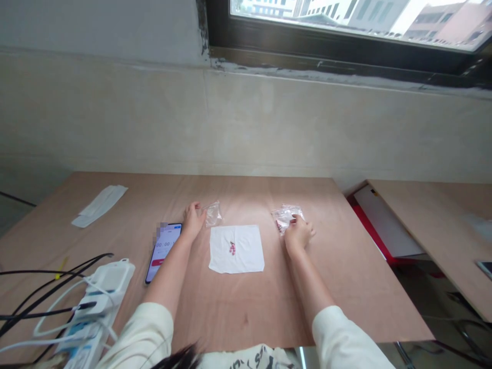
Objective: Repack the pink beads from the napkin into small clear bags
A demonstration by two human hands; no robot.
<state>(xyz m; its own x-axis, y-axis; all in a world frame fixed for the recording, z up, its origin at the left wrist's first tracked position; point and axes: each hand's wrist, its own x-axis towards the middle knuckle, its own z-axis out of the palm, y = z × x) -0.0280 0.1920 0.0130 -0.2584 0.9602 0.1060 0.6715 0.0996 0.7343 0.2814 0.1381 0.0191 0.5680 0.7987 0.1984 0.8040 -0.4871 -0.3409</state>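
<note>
A white sheet (234, 261), either tissue or paper, lies flat on the wooden table (246, 312). Near its middle sits a small cluster of pink-red pieces (232, 248), too small to name. My left hand (193, 220) is beside a clear plastic bag (213, 214) at the sheet's upper left; its fingers are bent, and whether they grip the bag's edge is unclear. On the right, my right hand (299, 233) reaches onto a second clear plastic bag (286, 218) with small dark or reddish bits inside. Its fingertips are curled over that bag's right side.
A phone (164, 251) showing a timer lies by my left forearm. A power strip (103, 302) with several cables (46, 292) fills the lower left. A folded white mask-like item (100, 205) lies far left. Beyond a gap stands another table (442, 215).
</note>
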